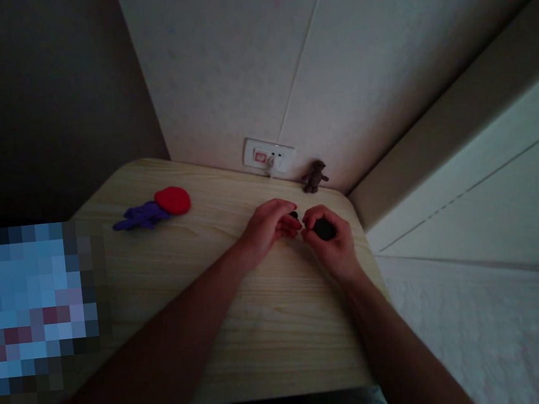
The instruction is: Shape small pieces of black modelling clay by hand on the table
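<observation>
Above the right part of the wooden table, my right hand [331,237] is closed around a black lump of modelling clay [324,229], which shows between thumb and fingers. Just to its left, my left hand [274,224] is closed in a loose pinch. A small black piece of clay [293,215] shows between its thumb and fingertips. The two hands are close together, with a narrow gap between the fingertips. Behind my right hand, a small brown clay figure [315,177] stands upright near the wall.
On the table [263,329], at the back left, lie a purple clay figure [142,215] and a flat red clay piece [173,200] touching it. A wall socket [269,155] with a plug sits behind the table edge. A pixelated area covers the far left.
</observation>
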The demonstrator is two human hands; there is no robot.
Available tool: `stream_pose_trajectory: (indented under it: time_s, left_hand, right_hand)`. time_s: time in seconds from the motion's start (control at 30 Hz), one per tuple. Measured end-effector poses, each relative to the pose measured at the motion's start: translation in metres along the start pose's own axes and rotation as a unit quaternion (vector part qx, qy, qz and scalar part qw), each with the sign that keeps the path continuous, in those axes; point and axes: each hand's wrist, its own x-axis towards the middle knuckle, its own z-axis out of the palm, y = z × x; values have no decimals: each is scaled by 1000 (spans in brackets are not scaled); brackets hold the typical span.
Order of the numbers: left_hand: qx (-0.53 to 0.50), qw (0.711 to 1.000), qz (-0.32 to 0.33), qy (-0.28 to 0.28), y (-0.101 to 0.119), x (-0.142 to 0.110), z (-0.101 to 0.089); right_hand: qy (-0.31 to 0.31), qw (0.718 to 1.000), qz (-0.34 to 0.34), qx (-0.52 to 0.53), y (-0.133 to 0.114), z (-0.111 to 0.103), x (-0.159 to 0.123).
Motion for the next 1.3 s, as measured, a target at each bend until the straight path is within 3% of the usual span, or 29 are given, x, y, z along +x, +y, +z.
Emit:
stream_pose_trajectory:
  time_s: [0.5,0.63,1.1,1.2,1.3]
  left_hand:
    - [1,1000,-9,-1,0,1,0]
    - [4,1000,-15,-2,1,2,1]
    - [119,988,11,-93,-3,1,1]
    - [145,982,17,-119,-3,0,1]
    - [142,984,12,-109,-3,0,0]
  right_hand:
    - [-9,999,46,6,-3,1,-1]
    - [-6,1000,30,-5,-2,0,-1]
    - [20,999,-10,-39,-4,1,-1]
    - [10,999,0,-40,-3,2,-2]
    - [-17,1000,8,-19,0,4,-4]
